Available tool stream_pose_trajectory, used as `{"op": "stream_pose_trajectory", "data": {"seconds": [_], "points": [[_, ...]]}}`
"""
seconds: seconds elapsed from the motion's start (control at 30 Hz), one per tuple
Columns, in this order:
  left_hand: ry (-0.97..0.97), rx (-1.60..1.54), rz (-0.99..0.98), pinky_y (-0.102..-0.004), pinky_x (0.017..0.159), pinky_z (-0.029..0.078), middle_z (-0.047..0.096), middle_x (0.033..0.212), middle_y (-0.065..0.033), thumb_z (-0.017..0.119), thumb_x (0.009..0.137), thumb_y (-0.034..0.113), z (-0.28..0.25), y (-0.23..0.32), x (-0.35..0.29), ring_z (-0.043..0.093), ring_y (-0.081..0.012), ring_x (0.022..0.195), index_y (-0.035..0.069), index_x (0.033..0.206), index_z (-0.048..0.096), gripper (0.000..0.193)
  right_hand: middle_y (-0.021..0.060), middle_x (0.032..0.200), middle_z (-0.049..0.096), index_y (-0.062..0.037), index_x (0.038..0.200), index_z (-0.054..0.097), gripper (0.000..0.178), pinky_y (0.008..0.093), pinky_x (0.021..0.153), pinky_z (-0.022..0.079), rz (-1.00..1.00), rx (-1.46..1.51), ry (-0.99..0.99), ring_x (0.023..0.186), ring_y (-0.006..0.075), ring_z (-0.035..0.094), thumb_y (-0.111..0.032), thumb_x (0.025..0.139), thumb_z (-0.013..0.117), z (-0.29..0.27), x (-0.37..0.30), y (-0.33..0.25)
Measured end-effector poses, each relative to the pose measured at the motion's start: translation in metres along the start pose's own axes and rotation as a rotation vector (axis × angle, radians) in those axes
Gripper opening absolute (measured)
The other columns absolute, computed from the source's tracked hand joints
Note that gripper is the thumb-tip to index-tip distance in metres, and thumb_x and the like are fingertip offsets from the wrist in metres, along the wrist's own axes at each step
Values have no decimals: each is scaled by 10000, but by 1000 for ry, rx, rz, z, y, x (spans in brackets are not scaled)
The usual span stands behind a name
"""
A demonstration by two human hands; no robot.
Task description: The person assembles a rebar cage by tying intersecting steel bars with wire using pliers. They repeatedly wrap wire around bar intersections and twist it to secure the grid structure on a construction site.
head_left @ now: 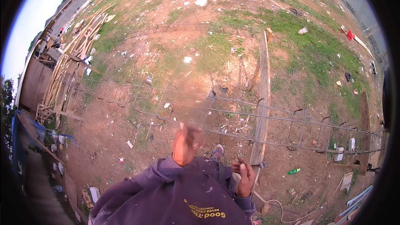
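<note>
A long cage of steel reinforcing bars (233, 111) with bent stirrups runs left to right in front of me at about waist height. My left hand (186, 143) is just below its near bar, thumb raised and fingers loosely bent; nothing shows in it. Lower and to the right, my right hand (246, 178) is closed with curled fingers beside an upright-looking wooden plank (262, 75). A small dark piece sticks out near its fingers, too small to name. One stirrup (259, 118) on the cage crosses the plank.
A second wooden support (365, 121) stands under the cage's right end. Stacked timber and poles (79, 43) lie at far left. A green bottle (294, 171), white blocks (338, 154) and a pale cord (283, 212) lie on the ground. My sandalled foot (217, 152) is below.
</note>
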State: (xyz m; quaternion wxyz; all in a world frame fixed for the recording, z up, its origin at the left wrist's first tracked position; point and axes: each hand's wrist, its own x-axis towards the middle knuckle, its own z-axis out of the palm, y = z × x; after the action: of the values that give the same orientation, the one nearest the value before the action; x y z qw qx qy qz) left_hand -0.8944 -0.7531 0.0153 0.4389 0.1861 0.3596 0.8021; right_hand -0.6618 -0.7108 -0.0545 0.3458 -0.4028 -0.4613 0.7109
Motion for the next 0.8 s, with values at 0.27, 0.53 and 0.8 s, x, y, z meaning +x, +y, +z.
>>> {"op": "stream_pose_trajectory", "data": {"seconds": [0.27,0.53,0.8], "points": [[-467,763,-86,-348,900,458,673,1037,-120,432,1005,456,-8,-14,41,635,-235,989,-20,1192,615,543,32,685,573,-2,1089,650,206,241,577,413,-54,-265,-146,621,75,532,-138,975,544,48,37,-19],[-553,1504,-313,-372,727,504,679,953,-139,623,844,166,-161,-6,135,654,-277,873,53,1090,668,274,-15,659,522,-1,1056,610,194,227,541,407,-5,-174,460,588,52,490,-167,983,540,26,50,-19],[-1124,1637,-138,-440,693,522,680,861,-136,674,768,217,-223,-36,130,659,-339,800,103,944,676,210,14,670,558,0,1038,600,174,257,558,425,23,-313,473,599,74,521,-150,967,548,122,72,16]]}}
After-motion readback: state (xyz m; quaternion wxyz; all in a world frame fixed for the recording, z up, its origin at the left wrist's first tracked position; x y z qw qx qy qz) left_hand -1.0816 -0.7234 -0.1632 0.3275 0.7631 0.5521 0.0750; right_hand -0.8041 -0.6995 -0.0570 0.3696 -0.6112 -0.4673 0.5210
